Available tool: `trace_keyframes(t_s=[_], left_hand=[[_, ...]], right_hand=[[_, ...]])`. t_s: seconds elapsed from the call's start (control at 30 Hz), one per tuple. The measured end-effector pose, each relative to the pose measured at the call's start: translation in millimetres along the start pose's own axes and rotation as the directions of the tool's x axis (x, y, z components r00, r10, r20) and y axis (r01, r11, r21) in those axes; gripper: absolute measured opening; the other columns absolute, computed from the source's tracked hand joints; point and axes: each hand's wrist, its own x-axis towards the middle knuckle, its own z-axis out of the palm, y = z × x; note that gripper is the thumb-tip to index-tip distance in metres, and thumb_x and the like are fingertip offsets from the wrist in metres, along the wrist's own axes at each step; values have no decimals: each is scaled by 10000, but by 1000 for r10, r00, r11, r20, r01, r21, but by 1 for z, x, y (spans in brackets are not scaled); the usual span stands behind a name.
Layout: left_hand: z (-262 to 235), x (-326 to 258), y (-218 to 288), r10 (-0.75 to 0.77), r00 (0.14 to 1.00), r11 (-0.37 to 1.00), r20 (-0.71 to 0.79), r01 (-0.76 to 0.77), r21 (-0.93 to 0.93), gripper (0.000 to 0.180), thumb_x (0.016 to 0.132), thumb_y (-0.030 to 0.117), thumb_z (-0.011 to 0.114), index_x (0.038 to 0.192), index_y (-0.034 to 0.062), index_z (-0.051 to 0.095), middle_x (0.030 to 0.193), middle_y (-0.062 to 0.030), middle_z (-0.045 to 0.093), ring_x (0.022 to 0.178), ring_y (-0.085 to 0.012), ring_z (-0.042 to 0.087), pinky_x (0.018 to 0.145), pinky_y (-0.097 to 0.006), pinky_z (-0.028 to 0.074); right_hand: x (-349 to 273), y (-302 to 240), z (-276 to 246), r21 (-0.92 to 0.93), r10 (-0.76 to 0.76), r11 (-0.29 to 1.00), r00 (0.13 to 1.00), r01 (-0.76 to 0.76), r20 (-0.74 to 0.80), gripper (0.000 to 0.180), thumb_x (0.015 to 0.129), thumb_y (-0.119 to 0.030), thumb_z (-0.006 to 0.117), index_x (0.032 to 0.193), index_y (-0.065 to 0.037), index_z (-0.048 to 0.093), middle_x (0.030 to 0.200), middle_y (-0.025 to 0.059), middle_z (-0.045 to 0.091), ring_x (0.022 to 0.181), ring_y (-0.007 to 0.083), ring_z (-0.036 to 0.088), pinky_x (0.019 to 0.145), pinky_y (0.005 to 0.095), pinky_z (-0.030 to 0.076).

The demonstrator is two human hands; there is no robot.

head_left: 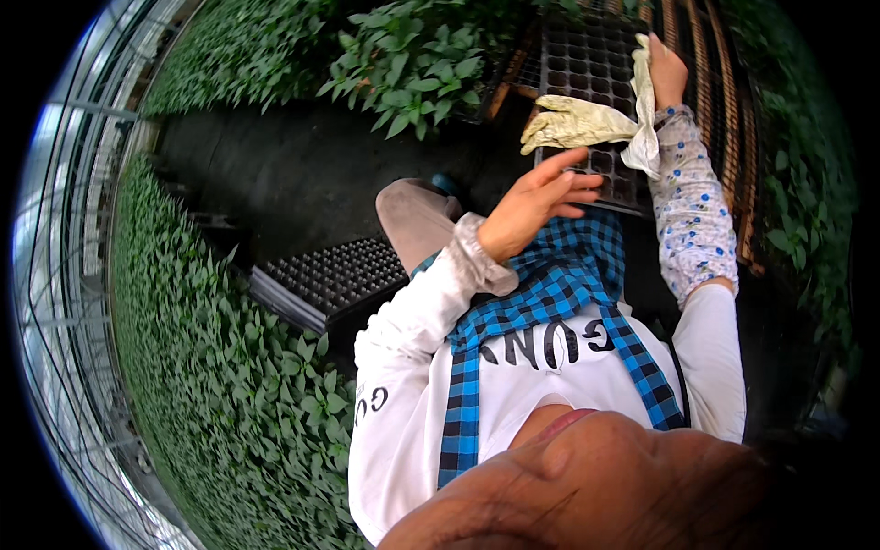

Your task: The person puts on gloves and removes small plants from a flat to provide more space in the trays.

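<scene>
My right hand (pixel 667 73) is raised at the upper right, shut on a pair of pale yellow-green work gloves (pixel 579 121) that dangle from it over a black seedling tray (pixel 587 60). A floral sleeve cover wraps that forearm. My left hand (pixel 536 202) is bare, its fingers spread, held in front of my chest just below the hanging gloves and not touching them. It holds nothing. A blue checked scarf (pixel 559 284) lies over my white long-sleeved shirt.
A second black cell tray (pixel 335 275) sits at my left side on a dark floor (pixel 275 165). Dense green seedlings (pixel 220 385) fill the benches to the left and at the top (pixel 412 64). Wooden slats (pixel 724 101) run at the right. Greenhouse framing curves along the left rim.
</scene>
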Motion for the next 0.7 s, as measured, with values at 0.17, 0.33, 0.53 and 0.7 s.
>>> trace_keyframes(t_s=[0.17,0.33,0.53,0.7], left_hand=[[-39,14,-4,146,960,967,-238,-88,238,518,1036,174,552,1514,78,373,1292,-122,634,1062,-179,658,851,-296,535],[-31,49,-3,476,879,591,11,-329,737,808,860,-22,714,1551,93,312,1445,-151,451,1126,-227,611,915,-323,535],[-31,83,-3,641,760,147,109,-261,954,959,780,36,809,1574,121,278,1538,-209,286,1250,-368,532,1023,-413,509],[-22,116,-7,717,671,231,188,-484,844,570,819,68,792,1347,36,577,1204,-146,641,1000,-266,671,843,-344,547]], right_hand=[[-27,-90,-11,303,194,904,921,-301,338,347,1018,-378,589,1053,-41,666,656,25,615,454,115,536,396,265,435],[-19,-88,-14,457,97,855,941,-245,323,411,1026,-392,583,1164,-20,691,717,38,675,504,100,569,438,247,451],[-22,-95,-12,575,146,739,916,-352,373,404,1020,-401,588,1189,-43,666,742,27,677,502,94,566,417,250,460],[-20,-95,-14,640,161,634,883,-435,441,392,1016,-403,593,1215,-69,646,751,14,668,497,94,565,413,249,462]])
